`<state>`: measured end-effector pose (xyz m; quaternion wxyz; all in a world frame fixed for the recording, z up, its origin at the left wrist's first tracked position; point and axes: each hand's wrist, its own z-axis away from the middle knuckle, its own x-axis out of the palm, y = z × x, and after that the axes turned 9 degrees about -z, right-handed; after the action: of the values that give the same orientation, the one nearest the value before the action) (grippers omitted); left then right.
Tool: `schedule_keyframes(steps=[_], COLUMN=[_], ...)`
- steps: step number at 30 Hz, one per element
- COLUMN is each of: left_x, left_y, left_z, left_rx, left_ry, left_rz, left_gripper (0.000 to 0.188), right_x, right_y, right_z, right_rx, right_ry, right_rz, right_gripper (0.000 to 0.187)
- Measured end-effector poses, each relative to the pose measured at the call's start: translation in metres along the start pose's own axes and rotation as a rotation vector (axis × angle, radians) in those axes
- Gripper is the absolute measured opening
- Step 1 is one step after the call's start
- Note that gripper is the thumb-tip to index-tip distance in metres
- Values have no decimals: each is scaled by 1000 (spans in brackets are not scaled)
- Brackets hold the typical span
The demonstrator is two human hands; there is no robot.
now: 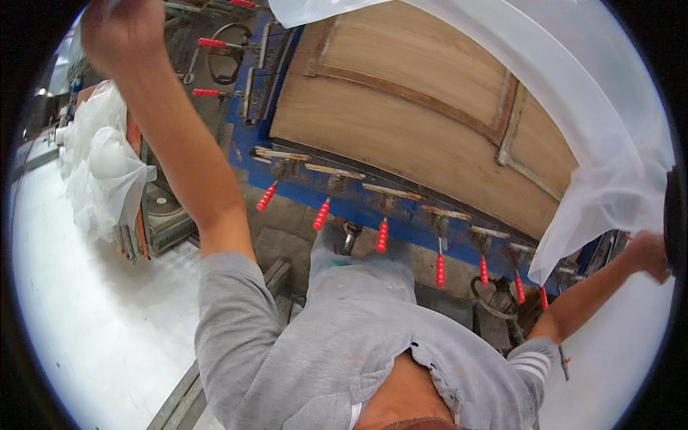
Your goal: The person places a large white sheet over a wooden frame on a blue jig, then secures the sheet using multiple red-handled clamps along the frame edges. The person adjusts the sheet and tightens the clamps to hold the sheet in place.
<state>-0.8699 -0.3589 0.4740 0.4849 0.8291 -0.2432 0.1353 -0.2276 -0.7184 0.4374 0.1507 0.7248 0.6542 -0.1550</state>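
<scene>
A translucent white plastic sheet [588, 79] billows over the far and right parts of a brown wooden-looking panel [380, 107] with raised frame mouldings. My right hand [647, 255] is out at the right rim, its fingers curled at the lower corner of the sheet. High at the upper left is my left hand [123, 36], raised above the clamps; its fingers are blurred and partly cut off by the picture's edge. The panel lies in a blue metal frame [308, 190], whose near side carries a row of toggle clamps with red handles [383, 236].
More red-handled clamps [212, 43] stand along the frame's left side. A heap of crumpled clear plastic [104, 158] hangs at the left beside a fan-like machine [165, 204]. Metal rails [183, 394] run along the floor near my left side. A handwheel [494, 297] sits below the frame.
</scene>
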Motion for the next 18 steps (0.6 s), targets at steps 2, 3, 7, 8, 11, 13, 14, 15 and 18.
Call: schedule_keyframes(steps=[2, 3, 7, 8, 11, 13, 14, 15, 18], left_x=[-88, -131, -203, -213, -244, -244, -246, -253, -271], left_y=[7, -15, -106, -116, -145, -154, -157, -162, -180], left_z=[41, 75, 176, 195, 239, 250, 255, 263, 283], left_rx=[-130, -219, -671, -744, -884, -1040, -1118, -1168, -1240], left_ry=[211, 295, 407, 415, 394, 293, 242, 203, 129], left_rz=[19, -168, -227, -244, -227, -186, -167, -225, -336], left_gripper=[28, 30, 16, 15, 10, 15, 18, 19, 17], right_x=[16, 42, 138, 151, 172, 176, 174, 172, 169], right_y=[-17, -81, -154, -149, -139, -132, -129, -127, -126], right_z=[93, 103, 196, 218, 254, 266, 269, 271, 288], right_rx=[61, 137, 252, 256, 294, 319, 326, 329, 420], right_ry=[-345, -500, -791, -807, -860, -904, -934, -960, -1018], right_rz=[-181, -381, -447, -391, -218, -121, -87, -51, -27], right_gripper=[34, 36, 48, 47, 43, 39, 37, 35, 36])
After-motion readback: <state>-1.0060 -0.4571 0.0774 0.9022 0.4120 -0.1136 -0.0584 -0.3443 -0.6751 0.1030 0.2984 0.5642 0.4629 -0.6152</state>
